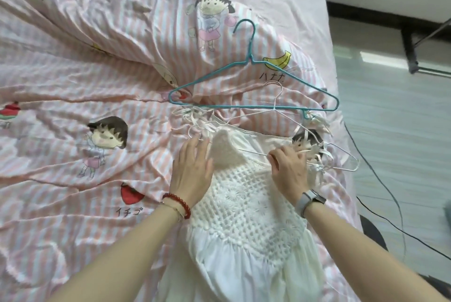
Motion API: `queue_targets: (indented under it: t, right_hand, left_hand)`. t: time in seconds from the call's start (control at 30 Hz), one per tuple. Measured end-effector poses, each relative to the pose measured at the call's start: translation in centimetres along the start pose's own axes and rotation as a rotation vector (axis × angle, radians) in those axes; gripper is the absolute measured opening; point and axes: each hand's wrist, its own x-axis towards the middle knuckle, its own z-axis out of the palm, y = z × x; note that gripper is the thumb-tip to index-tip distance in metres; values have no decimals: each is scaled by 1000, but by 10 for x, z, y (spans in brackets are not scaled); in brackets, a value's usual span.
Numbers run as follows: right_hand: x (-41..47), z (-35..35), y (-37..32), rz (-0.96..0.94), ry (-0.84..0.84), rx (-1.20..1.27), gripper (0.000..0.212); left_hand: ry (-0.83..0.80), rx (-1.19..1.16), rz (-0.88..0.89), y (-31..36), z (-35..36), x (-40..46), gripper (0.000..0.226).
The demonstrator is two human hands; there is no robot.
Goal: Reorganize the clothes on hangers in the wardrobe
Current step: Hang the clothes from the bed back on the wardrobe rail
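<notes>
The bed [73, 86] carried all items, grouped toward its right edge on a pink striped cartoon-print cover.

Left hand [192, 167]: fingers straight and released, lying flat at the left side of the white dress [244, 204], touching the crocheted bodice beside its raised cup. It grasped nothing.

White dress: laid lengthwise, hem toward the near edge of the bed, neckline away from it. Judged light and limp. The open crochet would likely snag on a wire end, and the thin ribbon straps [195, 118] looked prone to slipping and tangling.

Teal hanger [251, 104]: wire, lying free on the cover just beyond the dress, untouched.

White hanger [275, 108]: thin wire, partly within the neckline, its hook overlapping the teal hanger's bar. Judged stiff but easily bent.

Right hand [290, 167]: fingers curled, pinching the white hanger's lower bar at the dress's right shoulder, where the ribbon ties [314, 152] bunched.

Assessment: best held by the hanger's bar or neck, each strap looped over a shoulder by hand. The skirt should be supported when lifted, not dragged
</notes>
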Motion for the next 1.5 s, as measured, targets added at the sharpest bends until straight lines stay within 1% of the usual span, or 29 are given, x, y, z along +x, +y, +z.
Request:
queue_targets:
  t: [0.03, 0.13, 0.2, 0.27, 0.33, 0.37, 0.43, 0.47, 0.5, 0.53, 0.57, 0.6, 0.67, 0.7, 0.77, 0.83, 0.87, 0.9, 1.0, 1.1, 1.17, 1.3, 1.43, 1.5]
  right_hand:
    - [-2, -2, -5, -12, 49, 6, 7]
    - [-7, -3, -23, -33, 167, 24, 8]
    - [-11, 0, -33, -52, 181, 72, 8]
    - [-18, 3, -37, -67, 158, 112, 7]
    - [-27, 7, -38, -68, 128, 140, 7]
    - [-31, 8, -38, -71, 119, 146, 6]
    - [-39, 11, -37, -96, 99, 143, 5]
    - [-43, 12, -36, -119, 89, 132, 5]
    - [-47, 13, -35, -141, 80, 118, 4]
    - [-50, 12, -34, -161, 69, 109, 6]
    - [-52, 10, -32, -185, 59, 98, 8]
    - [-53, 7, -30, -218, 58, 81, 9]
    - [-50, -2, -26, -290, 78, 42, 10]
    - [-46, -8, -23, -302, 95, 21, 13]
    - [-32, -21, -20, -225, 140, -59, 26]
    - [-16, -32, -22, -79, 163, -138, 36]
    - [-8, -36, -27, -40, 135, -154, 39]
    - [-1, -39, -34, -41, 86, -154, 40]
    - [12, -42, -70, -183, -53, -91, 37]
    - [14, -43, -120, -347, -133, 37, 14]
    - [9, -43, -158, -454, -193, 57, 8]
    - [-16, -49, -247, -673, -283, 163, 10]
    - [-67, -48, -346, -914, -359, 223, 15]
    - [-107, -49, -401, -1067, -406, 268, 18]
  left_hand:
    - [11, 14, 14, 2, -3, 7, 49]
    - [-25, 99, 1, 5, -12, 29, 52]
    - [-55, 160, -14, 3, -18, 39, 54]
    - [-85, 312, 2, -2, -23, 43, 57]
    - [-136, 453, 20, -10, -27, 46, 66]
    - [-196, 447, 17, -14, -30, 47, 72]
    - [-391, 303, -8, -23, -31, 50, 80]
    - [-483, 229, -24, -27, -32, 51, 80]
    - [-548, 185, -29, -30, -33, 51, 73]
    - [-567, 154, -25, -32, -33, 48, 56]
    - [-519, 106, -10, -34, -33, 44, 38]
    - [-454, 39, -9, -34, -33, 38, 31]
    - [-320, -60, -26, -37, -34, 23, 33]
    - [-230, -100, -29, -41, -36, 15, 30]
    - [-64, -174, -19, -48, -46, -3, 22]
    - [49, -202, -3, -56, -63, -20, 18]
    - [93, -193, -3, -60, -73, -28, 17]
    - [131, -183, -15, -64, -83, -37, 16]
    - [236, -116, -79, -83, -120, -67, 13]
    - [329, -47, -169, -108, -158, -109, 11]
    - [389, 3, -245, -126, -181, -147, 11]
    - [497, 82, -467, -159, -214, -249, 12]
    - [652, 50, -785, -177, -226, -376, 17]
    - [740, 56, -916, -178, -232, -450, 16]
